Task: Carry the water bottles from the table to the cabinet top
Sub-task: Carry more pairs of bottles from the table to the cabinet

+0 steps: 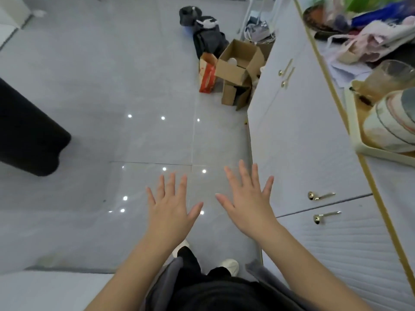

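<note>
A person stands on a glossy grey tiled floor (89, 86), seen from above, both bare arms stretched forward over it. The left hand (170, 207) and the right hand (248, 199) hover side by side, palms down and near each other without touching. The fingers (171, 182) of both hands are straight and spread wide, and they hold nothing. Below the arms are dark clothing and the toes of white shoes (230, 264).

Just to the person's right runs a white cabinet (298, 122) with a gold edge and small gold handles (321, 195). The right hand is close to its front but not touching it. On the cabinet top (397, 189) sits a cream tray (359, 140) holding stacked bowls (390, 122) and a clear glass jar (386, 77). Farther along lies a heap of cloth and bags (368, 39). Where the water bottles are cannot be told from this view, and no desk can be made out.

On the floor ahead, against the cabinet's far end, stand open cardboard boxes (238, 63) with a red and white paper bag (207, 75) touching them on the left. A dark bundle (208, 39) lies just beyond. At the left edge a large black rounded object (27, 131) juts in, well apart from the hands.
</note>
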Tool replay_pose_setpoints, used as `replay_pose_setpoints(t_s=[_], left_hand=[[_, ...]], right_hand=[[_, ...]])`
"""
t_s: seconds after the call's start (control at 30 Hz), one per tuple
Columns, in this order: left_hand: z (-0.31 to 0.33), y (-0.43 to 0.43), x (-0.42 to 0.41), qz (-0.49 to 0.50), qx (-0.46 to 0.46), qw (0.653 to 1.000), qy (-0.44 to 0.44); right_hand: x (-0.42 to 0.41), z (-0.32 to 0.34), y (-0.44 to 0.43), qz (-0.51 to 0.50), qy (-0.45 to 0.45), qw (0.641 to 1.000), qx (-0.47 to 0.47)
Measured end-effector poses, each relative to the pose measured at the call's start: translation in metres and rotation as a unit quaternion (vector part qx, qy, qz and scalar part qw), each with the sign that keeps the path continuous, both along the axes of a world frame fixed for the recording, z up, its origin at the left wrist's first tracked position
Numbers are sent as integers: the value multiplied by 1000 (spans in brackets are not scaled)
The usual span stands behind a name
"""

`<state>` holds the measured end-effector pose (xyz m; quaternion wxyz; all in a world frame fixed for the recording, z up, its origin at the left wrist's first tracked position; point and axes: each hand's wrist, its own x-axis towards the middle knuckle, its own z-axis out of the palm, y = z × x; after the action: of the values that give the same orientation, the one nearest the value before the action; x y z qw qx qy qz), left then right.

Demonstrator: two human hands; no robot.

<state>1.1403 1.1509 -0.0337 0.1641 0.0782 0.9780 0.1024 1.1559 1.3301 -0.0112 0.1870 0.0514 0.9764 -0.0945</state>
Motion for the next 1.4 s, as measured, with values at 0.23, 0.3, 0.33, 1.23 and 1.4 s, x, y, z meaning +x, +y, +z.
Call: replay_pose_setpoints(t_s=[0.23,0.3,0.33,1.23,1.4], left_hand=[[-6,-76,-29,47,-36,997,-44],[-5,-96,-34,81,-28,995,-45],[-6,-106,-36,98,-22,994,-47],[-23,-208,-47,611,52,782,-113],[-27,-231,-67,631,65,765,-114]], right_hand=[[-41,-7,-82,78,-40,996,-3],[-52,-10,-103,104,-52,993,-7],[-57,-11,-113,119,-58,991,-8],[-237,-38,-337,610,-108,783,60],[-249,-41,-365,629,-125,765,61]])
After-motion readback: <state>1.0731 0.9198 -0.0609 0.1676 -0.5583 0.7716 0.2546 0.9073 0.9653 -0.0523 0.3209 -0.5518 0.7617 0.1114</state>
